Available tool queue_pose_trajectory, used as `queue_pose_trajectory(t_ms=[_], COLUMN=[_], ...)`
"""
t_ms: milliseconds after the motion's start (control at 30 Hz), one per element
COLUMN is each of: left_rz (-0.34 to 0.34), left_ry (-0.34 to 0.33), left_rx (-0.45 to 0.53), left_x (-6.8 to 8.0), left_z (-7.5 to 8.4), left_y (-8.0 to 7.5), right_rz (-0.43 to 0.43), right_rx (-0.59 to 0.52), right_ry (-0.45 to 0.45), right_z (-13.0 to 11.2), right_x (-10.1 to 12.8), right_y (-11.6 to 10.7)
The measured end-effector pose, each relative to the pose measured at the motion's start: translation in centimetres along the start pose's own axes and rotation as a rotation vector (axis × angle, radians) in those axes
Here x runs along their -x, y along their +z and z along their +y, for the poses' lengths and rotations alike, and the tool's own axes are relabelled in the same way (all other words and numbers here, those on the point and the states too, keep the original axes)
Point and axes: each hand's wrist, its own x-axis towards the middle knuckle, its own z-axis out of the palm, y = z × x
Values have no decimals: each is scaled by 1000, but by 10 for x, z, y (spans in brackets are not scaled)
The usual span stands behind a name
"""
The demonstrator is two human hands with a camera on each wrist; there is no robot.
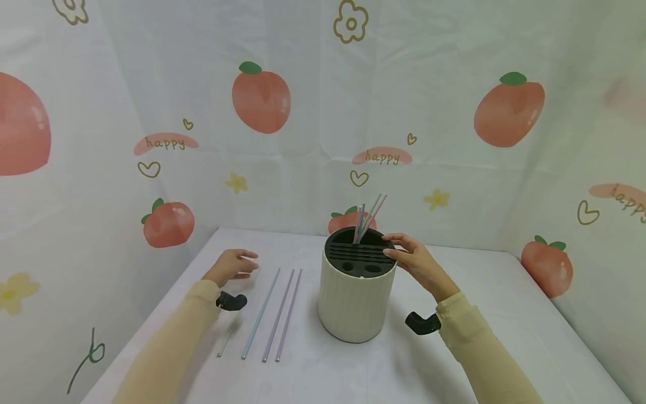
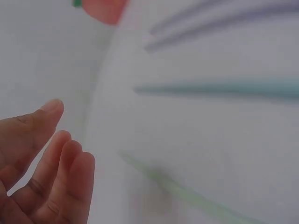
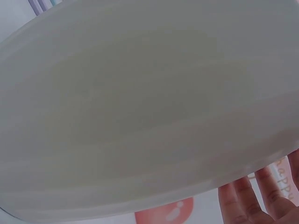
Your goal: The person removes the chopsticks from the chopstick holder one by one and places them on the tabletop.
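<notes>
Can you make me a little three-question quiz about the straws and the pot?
1. True or false: the right hand touches the rim of the cream holder.
2. How many straws stand in the holder: A two, B three, C six?
3. Which hand is nearest the straws lying on the table?

Key:
1. True.
2. B, three standing straws.
3. The left hand, beside the lying straws.
</notes>
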Motion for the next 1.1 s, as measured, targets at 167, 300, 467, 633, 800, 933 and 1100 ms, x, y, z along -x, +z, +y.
queue_pose_trajectory(t_ms=[167,300,467,633,800,933,1100], left_rz=[-65,-129,-179,-244,-276,-272,-271], left_ry=[152,288,411,486,494,481,465], left_rx=[70,115,187,174,105,75,57], left_x=[1,5,17,30,31,27,24], left_z=[60,109,154,177,183,185,185], left_y=[6,21,55,94,120,130,135], right_rz=[3,4,11,14,1,-29,-49], right_rx=[-2,-11,-21,-25,-30,-35,-40], right_ry=[6,-2,1,3,-10,-54,-82], right_z=[1,2,3,3,2,3,5], right_x=[1,1,1,2,0,0,0], right_y=[-2,-2,-1,-1,-1,-2,-2])
